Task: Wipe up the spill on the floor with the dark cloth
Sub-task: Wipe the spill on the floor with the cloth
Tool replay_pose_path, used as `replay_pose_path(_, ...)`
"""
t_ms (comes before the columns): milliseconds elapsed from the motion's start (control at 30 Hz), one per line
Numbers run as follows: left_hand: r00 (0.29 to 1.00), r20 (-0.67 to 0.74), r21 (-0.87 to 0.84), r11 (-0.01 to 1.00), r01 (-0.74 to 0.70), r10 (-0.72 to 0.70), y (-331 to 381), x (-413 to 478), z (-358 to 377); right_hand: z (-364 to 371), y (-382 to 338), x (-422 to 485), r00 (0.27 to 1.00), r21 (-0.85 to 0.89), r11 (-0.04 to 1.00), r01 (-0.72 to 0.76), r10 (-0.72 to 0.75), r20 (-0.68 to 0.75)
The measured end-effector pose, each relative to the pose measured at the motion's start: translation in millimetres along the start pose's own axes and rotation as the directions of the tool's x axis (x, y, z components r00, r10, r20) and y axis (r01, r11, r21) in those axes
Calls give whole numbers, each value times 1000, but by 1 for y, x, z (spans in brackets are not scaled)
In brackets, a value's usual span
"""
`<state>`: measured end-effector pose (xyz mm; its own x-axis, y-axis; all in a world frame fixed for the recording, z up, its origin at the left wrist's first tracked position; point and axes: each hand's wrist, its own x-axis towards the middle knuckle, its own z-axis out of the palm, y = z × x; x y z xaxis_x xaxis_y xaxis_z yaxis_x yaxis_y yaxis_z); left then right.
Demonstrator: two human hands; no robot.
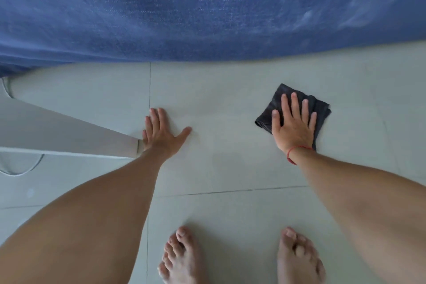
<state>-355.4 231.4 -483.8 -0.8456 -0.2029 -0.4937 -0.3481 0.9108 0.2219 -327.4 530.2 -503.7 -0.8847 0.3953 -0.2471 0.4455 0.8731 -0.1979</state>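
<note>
A folded dark cloth (321,110) lies flat on the pale tiled floor (230,99), right of centre. My right hand (292,122) presses palm-down on top of it with fingers spread. My left hand (161,131) rests flat on the bare tile to the left, fingers apart and holding nothing. A faint darker, damp-looking patch (230,161) shows on the tile between and below my hands; its edges are hard to make out.
A blue rug (207,11) covers the floor beyond my hands. A white furniture piece (57,129) juts in from the left, its corner touching my left hand. My two bare feet (242,258) stand at the bottom of the view.
</note>
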Motion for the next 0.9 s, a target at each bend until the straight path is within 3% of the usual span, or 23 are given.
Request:
replay_pose_path(167,999,25,44,999,-22,21,-2,1,-4,9,-35,-1,1000,-8,1000,-26,26,10)
replay_pose_path(333,997,66,44,999,-32,29,-4,1,-7,24,-97,-18,945,-72,942,326,-325,27)
replay_pose_path(433,996,90,58,998,-29,24,-3,2,-9,39,-140,-40,809,-85,806,586,-575,122)
replay_pose_path(533,995,102,71,997,-26,18,-3,2,-9,39,-134,-38,753,-63,752,656,-646,125)
replay_pose_path(633,995,103,54,998,-18,12,-3,1,-10,34,-88,-35,798,-39,797,603,-601,49)
replay_pose_path(767,996,95,53,999,-8,3,-2,2,-9,22,-33,-35,960,-10,960,280,-280,-25)
replay_pose_path(900,996,85,41,999,17,-20,2,1,-14,20,-50,-31,990,28,990,140,-139,-11)
